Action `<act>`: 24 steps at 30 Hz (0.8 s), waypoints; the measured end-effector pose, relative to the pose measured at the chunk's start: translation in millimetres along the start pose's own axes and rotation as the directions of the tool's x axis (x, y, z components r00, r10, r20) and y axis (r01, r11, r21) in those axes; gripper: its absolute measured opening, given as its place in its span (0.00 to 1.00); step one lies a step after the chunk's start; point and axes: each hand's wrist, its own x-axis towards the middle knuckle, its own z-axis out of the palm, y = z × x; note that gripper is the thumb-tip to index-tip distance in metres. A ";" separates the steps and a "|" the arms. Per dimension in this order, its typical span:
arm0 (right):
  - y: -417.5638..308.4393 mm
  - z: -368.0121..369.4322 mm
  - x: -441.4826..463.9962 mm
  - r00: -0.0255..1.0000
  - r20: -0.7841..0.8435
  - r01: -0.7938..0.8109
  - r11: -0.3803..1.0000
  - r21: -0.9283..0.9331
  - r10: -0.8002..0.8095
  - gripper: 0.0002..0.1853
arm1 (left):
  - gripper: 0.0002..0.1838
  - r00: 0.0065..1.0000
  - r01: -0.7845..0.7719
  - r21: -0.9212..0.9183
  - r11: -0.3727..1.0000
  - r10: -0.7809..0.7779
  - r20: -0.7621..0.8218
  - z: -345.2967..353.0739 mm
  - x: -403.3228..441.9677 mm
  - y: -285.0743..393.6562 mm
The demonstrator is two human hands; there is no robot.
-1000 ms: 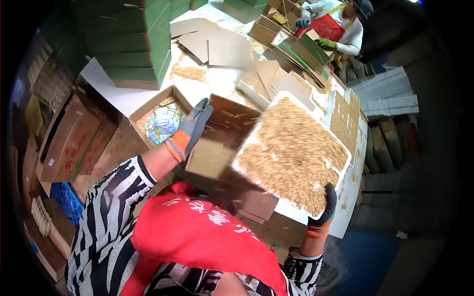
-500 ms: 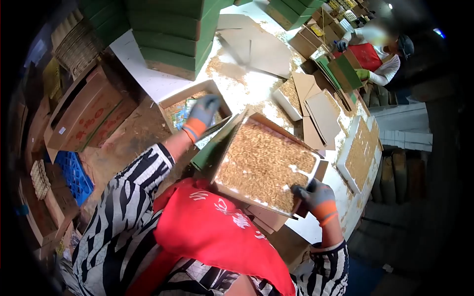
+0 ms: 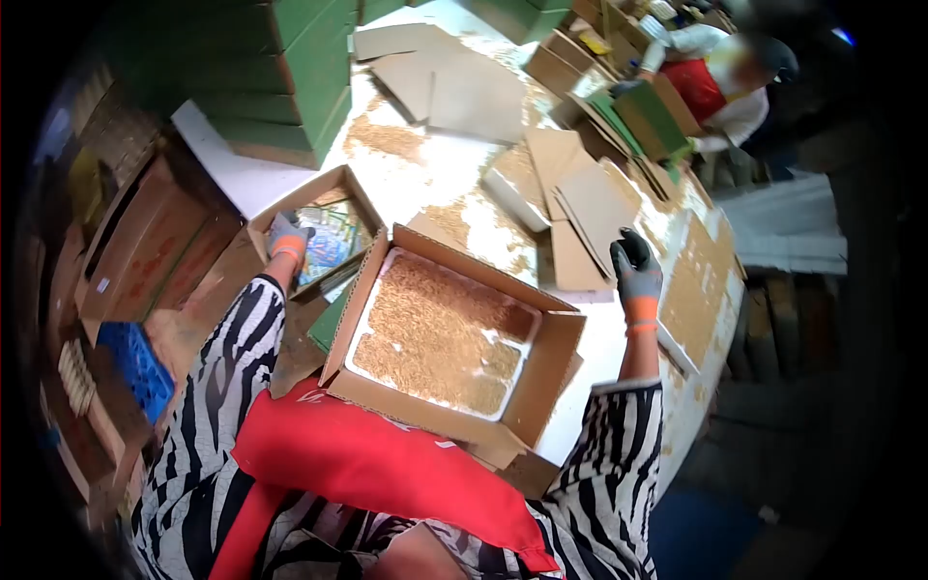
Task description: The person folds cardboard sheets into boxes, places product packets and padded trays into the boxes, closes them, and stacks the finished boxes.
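An open cardboard box [image 3: 546, 391] stands in front of me, with a white tray of brown, grain-like bits [image 3: 440, 333] lying inside it. My left hand [image 3: 288, 238], in a grey and orange glove, is at the left side of a smaller box [image 3: 360, 196] that holds colourful packets [image 3: 329, 232]; its fingers are partly hidden and what they grip is unclear. To the right of the large box, my right hand [image 3: 635, 266] is raised above the table, fingers curled, with nothing visible in them.
Green boxes [image 3: 290, 87] are stacked at the back left. Flat cardboard sheets [image 3: 474, 97] and a filled white tray [image 3: 691, 300] lie on the littered white table [image 3: 387, 169]. A co-worker [image 3: 710, 87] handles green cartons at the back right. A blue crate [image 3: 135, 362] stands lower left.
The filled tray has gone down into the cardboard box. My right hand has let go of it and moved up and right. My left hand has moved left over the packet box.
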 end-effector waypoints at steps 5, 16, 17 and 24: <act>175.4 47.7 90.6 0.996 0.053 0.081 0.502 -0.861 -0.070 0.56 | 0.28 0.993 0.109 -0.318 0.942 -0.121 -0.017 -11.2 -7.6 1.8; 160.2 49.8 86.9 0.947 0.157 0.260 0.378 -0.889 -0.281 0.19 | 0.16 0.963 0.267 -0.454 0.850 -0.220 0.154 -41.8 -9.3 10.3; 141.3 39.2 86.9 0.960 0.121 0.228 0.456 -0.860 -0.252 0.16 | 0.15 0.968 0.249 -0.444 0.860 -0.219 0.118 -39.6 -8.1 13.5; 22.9 -3.5 15.4 0.853 -0.011 0.346 0.582 -0.736 -0.521 0.18 | 0.11 0.502 -0.786 -0.477 0.393 0.856 -0.124 -184.3 -176.1 229.5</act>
